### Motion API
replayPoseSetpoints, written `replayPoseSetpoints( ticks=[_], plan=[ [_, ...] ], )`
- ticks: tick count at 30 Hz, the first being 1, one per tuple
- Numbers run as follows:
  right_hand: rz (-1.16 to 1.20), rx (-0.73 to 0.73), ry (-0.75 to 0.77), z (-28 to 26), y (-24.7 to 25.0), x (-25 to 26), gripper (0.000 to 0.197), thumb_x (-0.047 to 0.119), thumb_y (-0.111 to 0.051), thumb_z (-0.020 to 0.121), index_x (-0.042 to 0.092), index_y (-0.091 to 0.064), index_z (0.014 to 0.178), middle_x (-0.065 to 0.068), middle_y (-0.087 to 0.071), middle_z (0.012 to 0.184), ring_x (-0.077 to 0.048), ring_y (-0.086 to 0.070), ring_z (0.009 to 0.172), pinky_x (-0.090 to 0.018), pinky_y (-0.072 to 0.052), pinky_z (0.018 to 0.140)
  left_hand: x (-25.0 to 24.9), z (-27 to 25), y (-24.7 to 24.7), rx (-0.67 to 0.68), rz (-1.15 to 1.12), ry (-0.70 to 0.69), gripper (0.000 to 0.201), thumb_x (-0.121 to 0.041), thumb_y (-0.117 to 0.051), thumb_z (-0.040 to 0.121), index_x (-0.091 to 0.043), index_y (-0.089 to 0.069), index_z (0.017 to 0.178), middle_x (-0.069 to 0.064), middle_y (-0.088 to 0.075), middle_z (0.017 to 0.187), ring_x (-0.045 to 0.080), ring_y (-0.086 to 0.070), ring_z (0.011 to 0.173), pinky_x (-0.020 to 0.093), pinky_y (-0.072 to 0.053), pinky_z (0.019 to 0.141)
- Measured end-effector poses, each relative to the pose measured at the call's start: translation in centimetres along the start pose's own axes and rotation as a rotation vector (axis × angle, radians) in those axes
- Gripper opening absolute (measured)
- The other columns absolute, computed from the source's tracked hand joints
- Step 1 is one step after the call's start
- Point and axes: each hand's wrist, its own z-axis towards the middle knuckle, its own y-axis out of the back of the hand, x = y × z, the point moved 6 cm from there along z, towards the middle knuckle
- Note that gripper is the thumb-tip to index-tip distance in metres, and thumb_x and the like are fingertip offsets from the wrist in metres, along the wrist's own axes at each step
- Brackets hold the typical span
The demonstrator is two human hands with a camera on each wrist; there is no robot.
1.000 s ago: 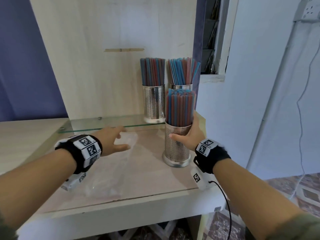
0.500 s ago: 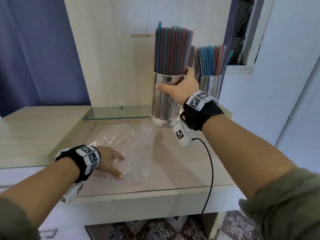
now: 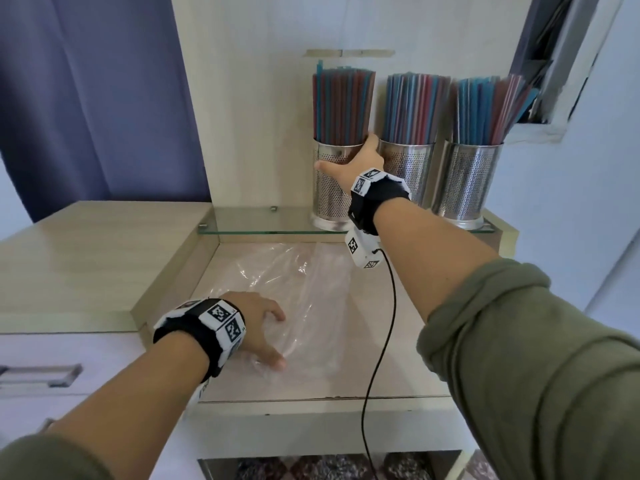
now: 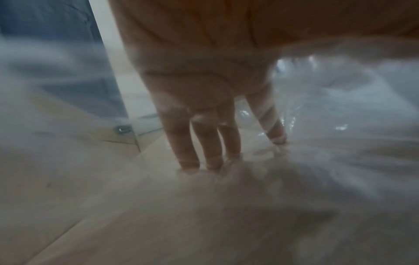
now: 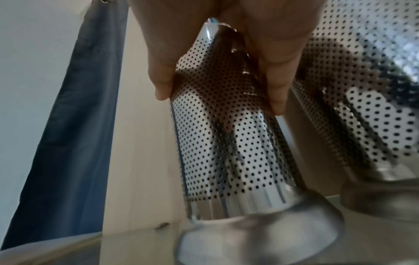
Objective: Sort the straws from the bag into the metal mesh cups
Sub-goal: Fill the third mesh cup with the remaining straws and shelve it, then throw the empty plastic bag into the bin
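Observation:
Three metal mesh cups full of red and blue straws stand in a row on the glass shelf (image 3: pixel 263 221). My right hand (image 3: pixel 346 155) grips the left cup (image 3: pixel 329 195) near its rim, thumb on one side and fingers on the other. In the right wrist view the right hand (image 5: pixel 219 100) wraps the same cup (image 5: pixel 226 161), whose base sits on the shelf. The middle cup (image 3: pixel 410 168) and right cup (image 3: pixel 465 181) stand free. My left hand (image 3: pixel 263 334) rests with straight fingers on the clear plastic bag (image 3: pixel 304 285), which lies flat on the desk; fingertips (image 4: pixel 190 161) press the film (image 4: pixel 340 125).
A pale wooden back panel (image 3: pixel 249 98) rises behind the shelf and a raised wooden counter (image 3: pixel 86 258) lies to the left. A blue curtain (image 3: pixel 86 98) hangs at the far left. A black cable (image 3: pixel 384 323) trails from my right wrist over the desk's front edge.
My right hand has carried the cup from the desk up onto the glass shelf, left of the other two. My left hand has slid back toward me across the bag.

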Motion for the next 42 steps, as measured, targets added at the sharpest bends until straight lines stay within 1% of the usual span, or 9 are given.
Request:
replayPoseSetpoints(
  ticks=[8,12,15,19,24,27,31,37,42],
  plan=[
    [-0.056,0.016,-0.012,-0.7,0.1,-0.2,0.121,0.044,-0.079,0.076,0.020,0.010,0.154,-0.015,-0.027,0.156,-0.032,-0.040,0.137,-0.046,-0.035,0.110,0.3,0.1,0.4,-0.032,-0.064,0.014,0.116,-0.078,-0.076,0.034,-0.048,-0.033,0.137,-0.013,-0.051,0.128,0.017,-0.052,0.118,0.037,-0.043,0.102],
    [-0.188,0.118,0.197,-6.2,1.4,0.6,0.102,0.047,-0.072,0.082,0.021,-0.005,0.155,-0.013,-0.024,0.156,-0.028,-0.033,0.140,-0.044,-0.031,0.112,0.3,0.1,0.5,-0.029,-0.126,0.078,0.148,-0.074,-0.080,0.034,-0.025,-0.004,0.152,-0.001,-0.042,0.145,0.022,-0.045,0.130,0.038,-0.039,0.107],
    [-0.347,0.464,0.354,-11.7,2.5,-1.0,0.099,0.064,-0.069,0.075,0.025,-0.022,0.152,-0.006,-0.026,0.158,-0.022,-0.025,0.145,-0.046,-0.026,0.118,-0.8,0.0,-0.1,-0.022,-0.177,0.069,0.111,-0.055,-0.082,0.058,-0.016,-0.027,0.146,0.001,-0.048,0.139,0.019,-0.049,0.123,0.031,-0.041,0.103],
    [-0.521,0.710,0.328,-17.9,5.1,-4.3,0.122,0.084,-0.068,0.049,0.051,-0.005,0.148,0.002,0.006,0.163,-0.022,0.000,0.151,-0.055,-0.014,0.120,-3.1,-1.0,0.2,-0.118,-0.186,-0.073,0.019,-0.035,-0.071,0.075,-0.028,-0.056,0.084,-0.003,-0.058,0.093,0.015,-0.054,0.086,0.026,-0.045,0.072],
    [-0.574,0.639,0.358,-20.3,7.2,-6.4,0.139,0.080,-0.077,0.041,0.059,0.017,0.142,0.007,0.031,0.157,-0.030,0.018,0.149,-0.066,0.001,0.115,-6.7,-4.2,4.4,-0.563,-0.408,-0.427,0.026,-0.059,-0.053,0.068,-0.043,-0.061,0.087,-0.015,-0.043,0.121,0.016,-0.038,0.116,0.036,-0.032,0.100],
    [-0.170,0.602,0.356,-21.4,8.8,-6.5,0.137,0.078,-0.078,0.042,0.060,0.012,0.143,0.008,0.017,0.162,-0.018,0.009,0.151,-0.061,-0.012,0.118,-11.5,-7.3,7.3,-0.701,-0.651,-0.720,0.008,-0.039,-0.056,0.077,-0.042,-0.060,0.084,-0.010,-0.044,0.135,0.010,-0.045,0.125,0.031,-0.037,0.104],
    [0.608,0.555,0.272,-22.9,12.3,-5.8,0.119,0.052,-0.087,0.061,0.032,-0.013,0.153,0.004,-0.041,0.151,-0.021,-0.039,0.140,-0.045,-0.037,0.111,-18.5,-10.7,8.9,-0.852,-0.799,-0.978,0.022,-0.008,-0.057,0.081,-0.015,-0.061,0.101,0.007,-0.043,0.139,0.020,-0.045,0.130,0.043,-0.037,0.109],
    [0.485,0.318,0.415,-23.4,21.4,-4.5,0.056,0.015,-0.077,0.076,0.022,-0.049,0.124,0.003,-0.059,0.124,-0.015,-0.057,0.117,-0.025,-0.046,0.097,-23.6,-10.9,9.3,-1.012,-0.830,-0.951,0.075,-0.025,-0.066,0.070,-0.032,-0.025,0.132,0.011,-0.017,0.153,0.034,-0.022,0.142,0.060,-0.029,0.108],
    [0.264,0.194,0.526,-24.5,26.4,-5.8,0.061,0.004,-0.074,0.076,0.042,-0.051,0.118,0.012,-0.057,0.120,-0.011,-0.057,0.111,-0.021,-0.043,0.095,-28.4,-9.6,7.3,-0.445,-1.204,-1.053,0.096,-0.062,-0.069,0.073,-0.032,-0.016,0.147,-0.004,-0.024,0.154,0.013,-0.023,0.143,0.040,-0.026,0.114]
  ],
)
